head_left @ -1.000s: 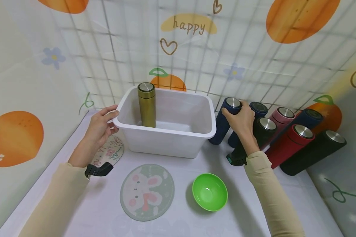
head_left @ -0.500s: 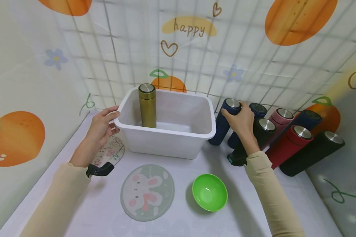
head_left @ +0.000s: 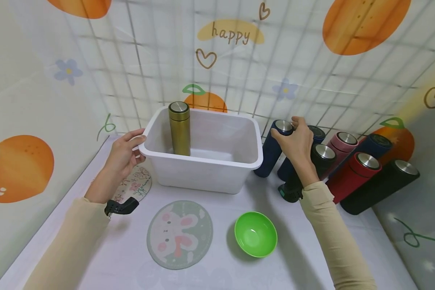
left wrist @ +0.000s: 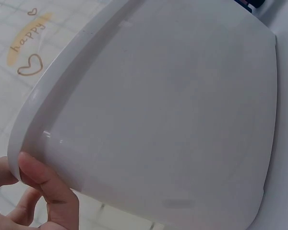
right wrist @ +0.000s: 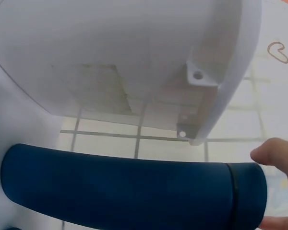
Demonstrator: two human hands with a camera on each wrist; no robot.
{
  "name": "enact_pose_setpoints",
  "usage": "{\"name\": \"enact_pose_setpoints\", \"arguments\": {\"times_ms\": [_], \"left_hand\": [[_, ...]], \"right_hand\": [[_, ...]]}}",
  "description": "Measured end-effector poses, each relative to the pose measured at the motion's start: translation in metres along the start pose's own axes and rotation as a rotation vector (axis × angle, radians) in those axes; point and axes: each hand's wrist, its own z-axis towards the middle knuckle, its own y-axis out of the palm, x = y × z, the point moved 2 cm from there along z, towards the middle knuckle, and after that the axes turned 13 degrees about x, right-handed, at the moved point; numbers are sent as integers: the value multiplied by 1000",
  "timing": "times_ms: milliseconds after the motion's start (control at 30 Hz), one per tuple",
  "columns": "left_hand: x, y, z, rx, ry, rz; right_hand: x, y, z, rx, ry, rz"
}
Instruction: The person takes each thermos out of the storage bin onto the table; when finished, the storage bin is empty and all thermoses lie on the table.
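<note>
navy flask (right wrist: 125,191) lies across frame | white tub (right wrist: 134,52) above | fingertips (right wrist: 273,155) beside cap end

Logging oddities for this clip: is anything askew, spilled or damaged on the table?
Nothing spilled or damaged. The flasks right of the white bin appear to lean rather than stand upright. The right hand grips the navy flask at its cap; the left hand holds the bin's rim. The gold flask stands upright inside.
</note>
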Motion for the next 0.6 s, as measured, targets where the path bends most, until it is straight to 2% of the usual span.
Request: {"name": "enact_pose_setpoints", "arguments": {"times_ms": [267, 600], "left_hand": [[1, 0, 0, -3, 4, 9], [1, -1, 0, -2, 1, 8]], "right_hand": [[-16, -8, 1, 53, -85, 19], [-52, -14, -4, 75, -190, 78]]}}
